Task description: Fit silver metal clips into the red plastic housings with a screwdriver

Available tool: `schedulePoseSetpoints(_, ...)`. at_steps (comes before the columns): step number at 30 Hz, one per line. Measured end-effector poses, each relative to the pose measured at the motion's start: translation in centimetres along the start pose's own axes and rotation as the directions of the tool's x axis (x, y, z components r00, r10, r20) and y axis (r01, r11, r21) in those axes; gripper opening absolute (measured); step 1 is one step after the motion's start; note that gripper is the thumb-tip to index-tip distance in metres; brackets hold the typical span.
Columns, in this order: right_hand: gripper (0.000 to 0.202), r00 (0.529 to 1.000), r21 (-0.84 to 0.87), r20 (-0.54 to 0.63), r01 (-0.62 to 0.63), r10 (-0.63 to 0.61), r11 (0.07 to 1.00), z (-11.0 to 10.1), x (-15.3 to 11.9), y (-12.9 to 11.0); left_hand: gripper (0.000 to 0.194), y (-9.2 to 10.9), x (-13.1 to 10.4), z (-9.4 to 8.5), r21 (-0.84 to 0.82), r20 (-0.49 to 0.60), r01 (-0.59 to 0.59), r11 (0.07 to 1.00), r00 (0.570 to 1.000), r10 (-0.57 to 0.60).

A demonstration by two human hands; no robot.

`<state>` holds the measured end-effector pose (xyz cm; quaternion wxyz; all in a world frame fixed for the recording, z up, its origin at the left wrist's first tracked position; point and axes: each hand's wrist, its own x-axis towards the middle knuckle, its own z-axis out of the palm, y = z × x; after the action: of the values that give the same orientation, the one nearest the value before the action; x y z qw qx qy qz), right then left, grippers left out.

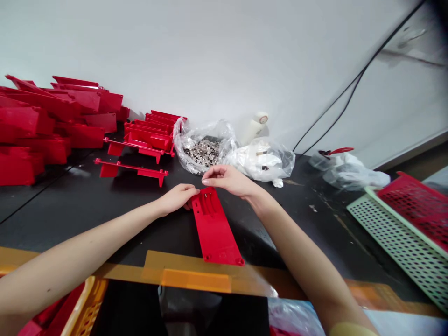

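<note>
A flat red plastic panel lies on the black table in front of me, its lower end by the taped front edge. My left hand pinches the panel's upper left corner between thumb and fingers. Over the panel's far end, my right hand is bent with thumb and fingertips brought close together; whether a small part is between them I cannot make out. Curved slots and small metal bits show in the panel near the fingers. Just beyond is a clear plastic bag of small metal pieces.
Red panels are piled at the left, with several more standing in a row. Right of the metal pieces are a crumpled white bag and a white bottle. Green and red baskets stand far right; a yellow crate sits below the edge.
</note>
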<state>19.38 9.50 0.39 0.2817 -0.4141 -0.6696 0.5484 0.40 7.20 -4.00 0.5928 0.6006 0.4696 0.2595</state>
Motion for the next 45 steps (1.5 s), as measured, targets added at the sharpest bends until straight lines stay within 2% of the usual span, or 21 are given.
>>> schedulePoseSetpoints(6,0.023,1.000,-0.014,0.024,-0.006,0.006,1.000,0.0,-0.1,-0.2,0.029,0.1,0.0,0.1,0.008,-0.003,0.006,1.000,1.000,-0.006)
schedulePoseSetpoints(11,0.011,1.000,-0.042,0.011,-0.024,0.025,0.999,0.1,0.1,-0.1,0.030,0.1,0.0,0.0,0.005,-0.003,0.009,1.000,1.000,-0.009)
schedulePoseSetpoints(17,0.008,0.997,-0.211,0.076,0.035,-0.019,0.977,0.2,-0.1,0.0,0.028,-0.1,0.2,0.0,-0.005,-0.015,0.015,1.000,1.000,-0.015)
schedulePoseSetpoints(22,0.006,0.989,-0.353,0.087,0.145,-0.121,0.924,0.6,0.0,0.2,0.023,-0.2,0.4,0.0,-0.009,-0.011,0.017,1.000,1.000,-0.017)
schedulePoseSetpoints(31,0.009,0.978,-0.514,0.105,0.208,-0.180,0.832,0.1,0.5,1.2,0.025,-0.4,0.4,0.0,-0.019,-0.008,0.015,1.000,1.000,-0.015)
schedulePoseSetpoints(39,0.006,0.952,-0.654,0.214,0.305,-0.218,0.692,0.5,-0.2,-0.1,0.025,-0.4,0.4,0.0,-0.025,-0.004,0.011,1.000,1.000,-0.011)
schedulePoseSetpoints(45,0.009,0.945,-0.723,0.219,0.323,-0.242,0.610,0.8,-0.7,-0.5,0.026,-0.3,0.3,0.0,-0.024,-0.006,0.006,1.000,1.000,-0.006)
